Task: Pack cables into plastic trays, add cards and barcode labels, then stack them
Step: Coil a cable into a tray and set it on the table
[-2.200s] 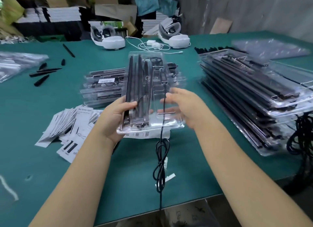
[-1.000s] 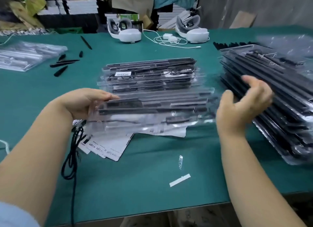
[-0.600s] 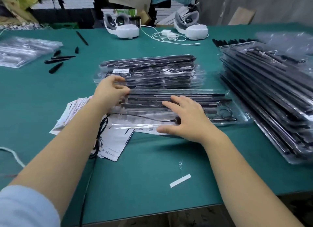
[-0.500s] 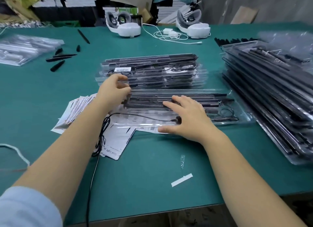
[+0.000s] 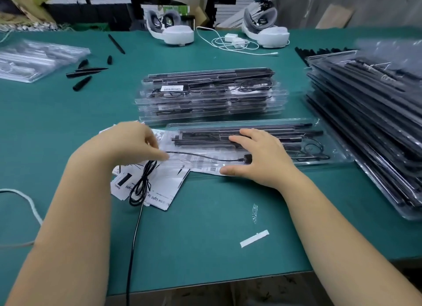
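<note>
Now left hand (image 5: 134,143) pinches the cable (image 5: 205,156); right hand (image 5: 262,157) presses flat on tray (image 5: 331,163).

I work at a packing workshop bench: a green table (image 5: 205,248) crowded with stacks of filled trays (image 5: 210,95) and printed cards (image 5: 164,187), cartons piled behind.

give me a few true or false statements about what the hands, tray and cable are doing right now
1. The right hand lies flat on the clear plastic tray. True.
2. The left hand holds a white headset. False: it pinches the thin black cable.
3. The black cable is fully coiled inside the tray. False: a bundle of it lies on the white printed cards and it trails off the green table.
4. A stack of filled trays sits behind the tray. True.
</note>
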The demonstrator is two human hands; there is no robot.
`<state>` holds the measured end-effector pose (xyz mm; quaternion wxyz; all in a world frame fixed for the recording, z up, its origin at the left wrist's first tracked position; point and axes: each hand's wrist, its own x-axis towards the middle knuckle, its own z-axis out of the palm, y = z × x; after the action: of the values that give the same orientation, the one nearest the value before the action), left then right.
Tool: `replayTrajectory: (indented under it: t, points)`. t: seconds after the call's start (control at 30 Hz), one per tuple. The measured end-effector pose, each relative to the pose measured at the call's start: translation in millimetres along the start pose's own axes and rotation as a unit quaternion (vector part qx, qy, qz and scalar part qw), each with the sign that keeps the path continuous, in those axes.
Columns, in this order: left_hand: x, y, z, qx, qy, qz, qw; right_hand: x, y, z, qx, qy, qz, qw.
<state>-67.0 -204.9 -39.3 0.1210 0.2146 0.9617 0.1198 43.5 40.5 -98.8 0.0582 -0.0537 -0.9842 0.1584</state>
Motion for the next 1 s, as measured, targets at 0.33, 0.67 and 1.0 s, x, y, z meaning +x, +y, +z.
replayTrajectory:
  t: [0.33,0.67,1.0]
  points:
    - [-7,-15,2,-0.023,-0.081,-0.042,0.996,0,-1,-1,0.016,0.01,0.001,1.0]
    - [-11,-13,2,-0.085,-0.15,0.011,0.985,-3,-2,-2,0.046,0.025,-0.013,0.999]
    - [3,-18,14,-0.11,-0.042,0.011,0.993,-1,-47,15,-0.02,0.201,-0.266,0.943]
